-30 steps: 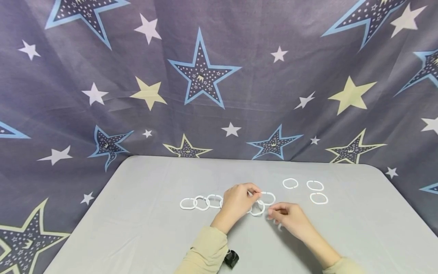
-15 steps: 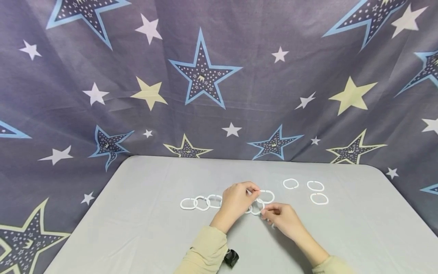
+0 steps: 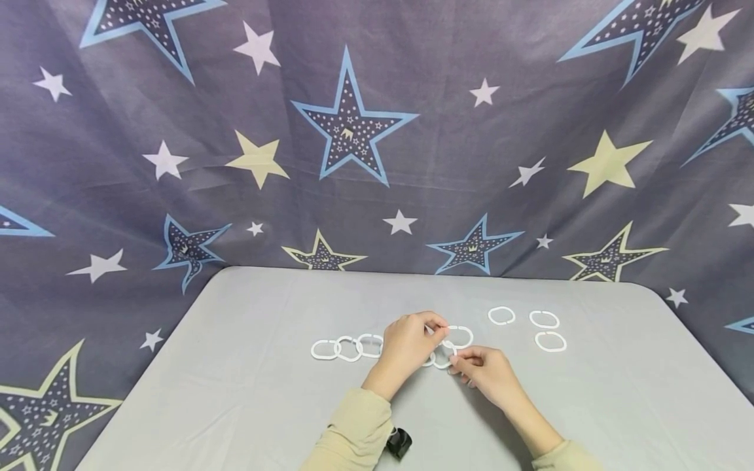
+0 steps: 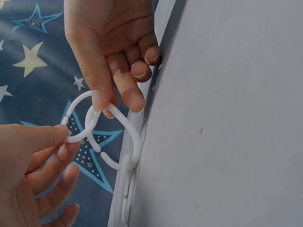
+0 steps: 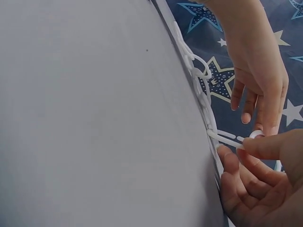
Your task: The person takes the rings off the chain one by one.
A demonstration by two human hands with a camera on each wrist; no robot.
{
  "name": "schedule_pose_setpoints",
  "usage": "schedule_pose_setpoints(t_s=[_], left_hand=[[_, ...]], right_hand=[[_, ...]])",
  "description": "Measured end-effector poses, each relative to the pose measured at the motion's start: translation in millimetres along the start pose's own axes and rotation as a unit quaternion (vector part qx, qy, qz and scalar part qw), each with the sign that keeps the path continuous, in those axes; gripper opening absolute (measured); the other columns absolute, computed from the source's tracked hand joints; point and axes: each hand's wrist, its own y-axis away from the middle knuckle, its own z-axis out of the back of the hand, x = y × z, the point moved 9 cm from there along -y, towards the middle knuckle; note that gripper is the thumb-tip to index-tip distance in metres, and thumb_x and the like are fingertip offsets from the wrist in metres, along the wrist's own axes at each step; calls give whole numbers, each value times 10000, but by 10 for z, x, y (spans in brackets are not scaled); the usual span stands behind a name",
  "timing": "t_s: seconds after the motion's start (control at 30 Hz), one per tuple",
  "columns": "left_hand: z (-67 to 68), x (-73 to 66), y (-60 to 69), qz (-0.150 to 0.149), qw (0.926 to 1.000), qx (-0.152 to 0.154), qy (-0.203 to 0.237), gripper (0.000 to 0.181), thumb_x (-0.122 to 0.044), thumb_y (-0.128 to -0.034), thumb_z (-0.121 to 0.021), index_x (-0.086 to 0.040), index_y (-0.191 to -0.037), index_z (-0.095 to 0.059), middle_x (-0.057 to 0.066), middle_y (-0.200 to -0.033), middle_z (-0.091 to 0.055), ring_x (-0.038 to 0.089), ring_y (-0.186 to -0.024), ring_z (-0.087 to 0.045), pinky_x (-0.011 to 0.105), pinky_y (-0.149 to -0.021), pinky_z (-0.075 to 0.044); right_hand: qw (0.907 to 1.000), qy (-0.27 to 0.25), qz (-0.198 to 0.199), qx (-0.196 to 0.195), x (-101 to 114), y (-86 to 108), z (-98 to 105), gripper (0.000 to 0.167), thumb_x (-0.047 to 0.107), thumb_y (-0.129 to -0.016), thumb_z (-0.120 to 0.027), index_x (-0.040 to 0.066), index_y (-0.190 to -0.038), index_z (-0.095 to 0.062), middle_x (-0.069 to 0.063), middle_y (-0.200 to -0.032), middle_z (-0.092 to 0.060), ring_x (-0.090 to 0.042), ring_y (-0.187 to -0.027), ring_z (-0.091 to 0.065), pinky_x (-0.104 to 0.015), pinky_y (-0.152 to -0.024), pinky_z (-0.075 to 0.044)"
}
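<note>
White oval links form a chain [image 3: 325, 359] partly hidden behind my left hand [image 3: 406, 347]. Its thumb and index finger pinch the end link [image 3: 472, 337]; in the left wrist view my left hand [image 4: 28, 165] holds that link [image 4: 78, 138] by its side. My right hand [image 3: 491, 376] pinches the neighbouring link [image 3: 442, 367]; from the left wrist, my right hand [image 4: 109, 42] has its thumb where this link [image 4: 134, 132] crosses the end one. In the right wrist view, my right hand [image 5: 265, 179] grips a link [image 5: 227, 141] just below my left hand [image 5: 260, 61].
Separate white links lie on the grey table [image 3: 247, 392] at the right: one link [image 3: 502, 324] further back, another link [image 3: 544, 327] beside it, and a third link [image 3: 550, 351] nearer. A black object [image 3: 399, 443] shows beside the left sleeve. A starry curtain [image 3: 377, 248] hangs behind.
My right hand has moved left and slightly up from beside the chain to the link next to the end one. My left hand has hardly moved; the end link shifted slightly left and up.
</note>
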Motion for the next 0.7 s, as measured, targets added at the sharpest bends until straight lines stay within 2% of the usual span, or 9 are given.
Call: schedule_pose_setpoints(t_s=[0.37, 0.7], left_hand=[[26, 33, -21, 153, 9998, 86, -77, 69, -317, -889, -731, -278, -929, -770, -198, -764, -678, -43, -616, -522, 219, -601, -397], [29, 65, -15, 228, 9993, 288, -1, 53, -304, -882, -743, -273, -912, -773, -166, -828, -703, -20, -641, -546, 235, -630, -407]], right_hand=[[9999, -129, 21, -65, 3, -5, 32, 175, 76, -909, -694, -96, -946, -692, -138, -781, -723, -164, -602, -632, -239, -532, -500], [9997, -224, -39, -47, -20, 6, 12, 197, 74, -915, -691, -116, -962, -683, -158, -791, -722, -178, -610, -630, -255, -531, -506]])
